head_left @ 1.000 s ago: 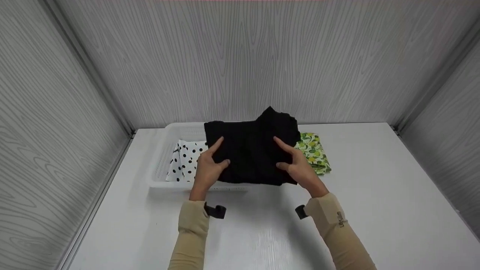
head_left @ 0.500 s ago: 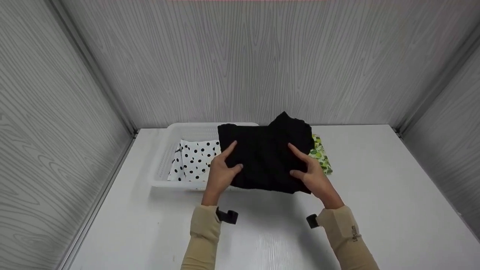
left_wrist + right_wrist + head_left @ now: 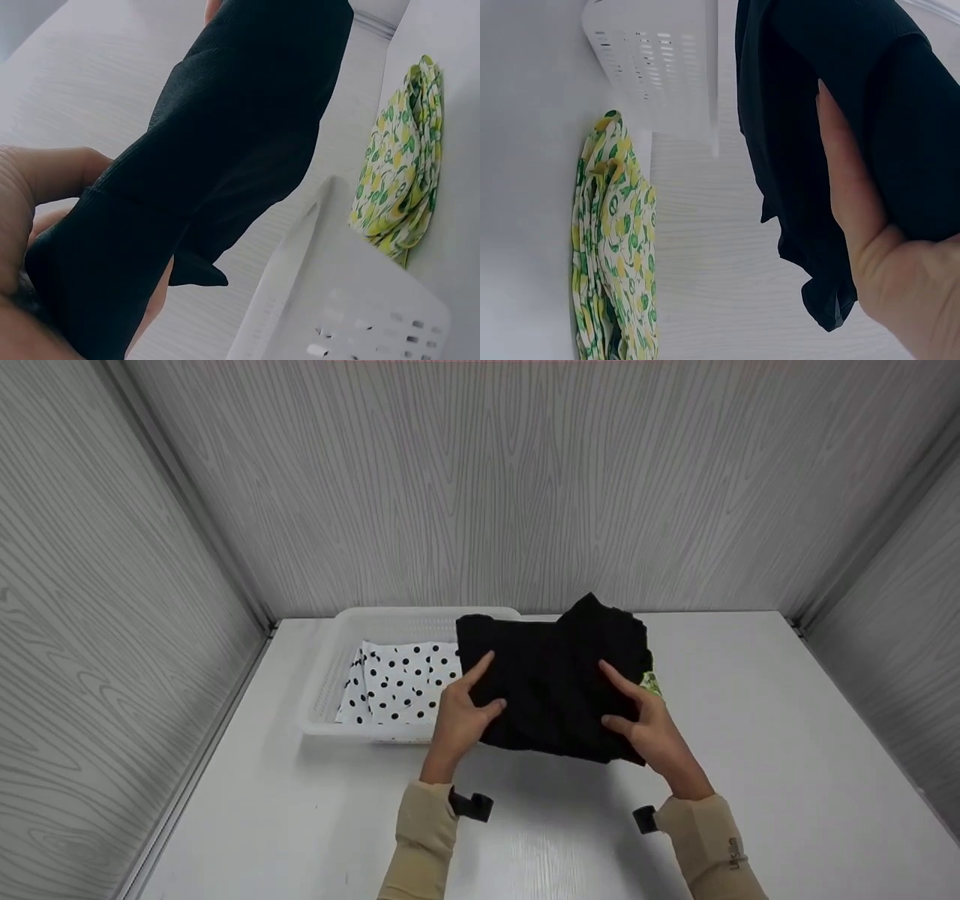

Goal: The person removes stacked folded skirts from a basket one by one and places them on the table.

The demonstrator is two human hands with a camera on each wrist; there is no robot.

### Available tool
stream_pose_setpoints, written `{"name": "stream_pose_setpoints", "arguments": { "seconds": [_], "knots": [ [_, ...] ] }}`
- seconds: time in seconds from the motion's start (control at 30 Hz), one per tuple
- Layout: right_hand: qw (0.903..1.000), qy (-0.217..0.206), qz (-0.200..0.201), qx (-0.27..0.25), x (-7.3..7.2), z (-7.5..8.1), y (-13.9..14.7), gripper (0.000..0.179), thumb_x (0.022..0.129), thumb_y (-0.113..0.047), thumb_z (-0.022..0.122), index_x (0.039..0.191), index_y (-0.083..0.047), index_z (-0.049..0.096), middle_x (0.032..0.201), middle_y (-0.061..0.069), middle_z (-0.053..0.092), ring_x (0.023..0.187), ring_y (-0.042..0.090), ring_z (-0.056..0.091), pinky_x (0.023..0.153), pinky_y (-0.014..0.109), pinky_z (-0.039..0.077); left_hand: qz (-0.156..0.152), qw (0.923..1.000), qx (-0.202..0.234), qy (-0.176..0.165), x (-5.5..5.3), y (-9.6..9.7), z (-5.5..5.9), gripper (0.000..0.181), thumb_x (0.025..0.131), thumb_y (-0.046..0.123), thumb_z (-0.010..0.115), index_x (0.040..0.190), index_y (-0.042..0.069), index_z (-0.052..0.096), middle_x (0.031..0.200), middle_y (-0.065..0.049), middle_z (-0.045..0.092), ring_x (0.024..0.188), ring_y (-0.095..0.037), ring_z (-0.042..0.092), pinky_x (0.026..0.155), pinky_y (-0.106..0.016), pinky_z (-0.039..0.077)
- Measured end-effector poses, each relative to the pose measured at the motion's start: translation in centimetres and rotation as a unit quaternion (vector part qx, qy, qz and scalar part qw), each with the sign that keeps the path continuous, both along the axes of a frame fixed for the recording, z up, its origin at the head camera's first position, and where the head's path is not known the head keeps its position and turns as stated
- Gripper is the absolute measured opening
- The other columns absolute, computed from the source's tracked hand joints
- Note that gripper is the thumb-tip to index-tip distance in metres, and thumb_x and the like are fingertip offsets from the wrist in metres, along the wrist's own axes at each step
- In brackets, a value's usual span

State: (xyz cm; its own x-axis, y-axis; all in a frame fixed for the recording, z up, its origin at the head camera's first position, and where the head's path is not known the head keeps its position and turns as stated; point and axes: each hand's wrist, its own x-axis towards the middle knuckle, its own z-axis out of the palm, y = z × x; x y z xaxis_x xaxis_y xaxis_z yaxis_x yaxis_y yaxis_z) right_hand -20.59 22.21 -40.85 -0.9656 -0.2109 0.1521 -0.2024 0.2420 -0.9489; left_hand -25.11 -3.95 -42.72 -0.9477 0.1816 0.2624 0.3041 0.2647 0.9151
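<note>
A folded black garment (image 3: 547,690) is held up between my two hands, above the table and partly over the basket's right end. My left hand (image 3: 461,720) grips its left side, thumb and index finger on the near face, the other fingers hidden behind. On the opposite side my right hand (image 3: 652,731) pinches the cloth the same way. In the left wrist view the black cloth (image 3: 202,150) hangs in thick folds from the left hand. Loose edges droop beside the right hand (image 3: 885,247) in the right wrist view.
A white plastic basket (image 3: 319,712) stands on the white table (image 3: 247,810), with a polka-dot cloth (image 3: 397,682) folded inside. Right of it lies a folded lemon-print cloth (image 3: 622,240), mostly hidden behind the black garment in the head view. Grey wood-grain panels (image 3: 510,487) enclose the table.
Both hands have carried the black garment to the right and slightly nearer. More of the polka-dot cloth and basket shows now, while less of the lemon-print cloth is visible.
</note>
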Motion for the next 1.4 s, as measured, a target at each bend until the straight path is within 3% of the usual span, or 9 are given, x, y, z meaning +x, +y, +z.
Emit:
{"name": "stream_pose_setpoints", "arguments": {
  "seconds": [0.27,0.47,0.57,0.67,0.77,0.9,1.07,1.23,1.4],
  "knots": [
    [0.9997,0.02,-0.014,0.001,0.8,-1.8,2.4,0.073,0.083,0.01,0.056,0.142,-0.027,0.032,0.148,-0.003,0.022,0.135,0.014,0.015,0.1,0.016,0.025,-0.032,0.9993,0.019,0.005,0.7,1.9,-0.4,0.066,0.078,-0.004,0.063,0.138,0.01,0.04,0.141,-0.007,0.035,0.126,-0.025,0.036,0.104,-0.041,0.025],
    [0.9995,0.012,-0.027,0.013,2.2,-2.2,3.6,0.073,0.084,0.008,0.057,0.142,-0.027,0.032,0.148,0.0,0.022,0.135,0.017,0.015,0.097,0.013,0.027,-0.044,0.9989,0.014,0.004,1.7,3.1,-0.8,0.067,0.078,-0.001,0.064,0.139,0.017,0.04,0.139,-0.002,0.038,0.117,-0.013,0.042,0.098,-0.034,0.032],
    [0.9994,0.01,-0.029,0.017,2.9,-2.5,4.1,0.073,0.083,0.009,0.056,0.143,-0.025,0.032,0.148,0.002,0.022,0.134,0.019,0.017,0.096,0.013,0.029,-0.053,0.9986,0.006,0.0,2.3,3.7,-1.1,0.068,0.079,0.0,0.064,0.139,0.02,0.04,0.139,-0.002,0.039,0.078,-0.01,0.055,0.076,-0.027,0.044],
    [0.9994,0.008,-0.026,0.021,3.4,-3.0,4.7,0.073,0.083,0.01,0.057,0.143,-0.023,0.031,0.148,0.006,0.021,0.134,0.022,0.018,0.095,0.013,0.03,-0.069,0.9976,0.002,-0.011,3.0,4.2,-1.4,0.068,0.08,0.0,0.064,0.14,0.021,0.039,0.134,-0.002,0.045,0.044,-0.008,0.038,0.048,-0.022,0.039],
    [0.9992,-0.005,-0.028,0.027,4.1,-3.6,5.3,0.073,0.082,0.009,0.057,0.143,-0.023,0.032,0.148,0.007,0.021,0.134,0.023,0.017,0.095,0.012,0.029,-0.085,0.996,-0.002,-0.027,3.5,4.7,-1.8,0.068,0.081,0.0,0.064,0.14,0.022,0.038,0.088,-0.001,0.063,0.035,-0.006,0.028,0.037,-0.019,0.03],
    [0.9983,-0.038,-0.033,0.029,5.0,-4.6,6.4,0.073,0.083,0.008,0.057,0.143,-0.024,0.031,0.148,0.007,0.019,0.134,0.024,0.016,0.093,0.011,0.03,-0.104,0.9936,-0.009,-0.043,4.2,5.4,-2.8,0.069,0.081,0.001,0.063,0.141,0.021,0.037,0.044,0.006,0.029,0.035,-0.006,0.026,0.038,-0.018,0.029],
    [0.9952,-0.086,-0.029,0.037,5.5,-6.3,7.1,0.075,0.081,0.009,0.056,0.144,-0.023,0.031,0.148,0.008,0.017,0.133,0.027,0.015,0.092,0.014,0.032,-0.11,0.9922,-0.012,-0.058,5.0,5.8,-5.1,0.07,0.079,-0.001,0.064,0.141,0.019,0.037,0.044,0.008,0.027,0.036,-0.005,0.023,0.04,-0.018,0.03],
    [0.9886,-0.142,-0.024,0.045,5.7,-8.2,7.3,0.076,0.08,0.009,0.055,0.145,-0.019,0.028,0.15,0.01,0.014,0.134,0.031,0.009,0.102,0.04,0.026,-0.112,0.9882,-0.016,-0.103,5.9,6.0,-8.0,0.074,0.076,-0.005,0.063,0.141,0.019,0.036,0.045,0.005,0.033,0.038,-0.006,0.022,0.053,-0.02,0.039],
    [0.981,-0.187,-0.033,0.041,5.7,-9.8,7.5,0.077,0.08,0.009,0.055,0.146,-0.012,0.021,0.151,0.014,0.005,0.135,0.035,0.003,0.104,0.052,0.016,-0.107,0.9839,-0.048,-0.134,6.3,6.1,-10.0,0.077,0.075,-0.005,0.064,0.143,0.016,0.033,0.096,-0.012,0.064,0.068,-0.013,0.053,0.087,-0.032,0.042]
  ]
}}
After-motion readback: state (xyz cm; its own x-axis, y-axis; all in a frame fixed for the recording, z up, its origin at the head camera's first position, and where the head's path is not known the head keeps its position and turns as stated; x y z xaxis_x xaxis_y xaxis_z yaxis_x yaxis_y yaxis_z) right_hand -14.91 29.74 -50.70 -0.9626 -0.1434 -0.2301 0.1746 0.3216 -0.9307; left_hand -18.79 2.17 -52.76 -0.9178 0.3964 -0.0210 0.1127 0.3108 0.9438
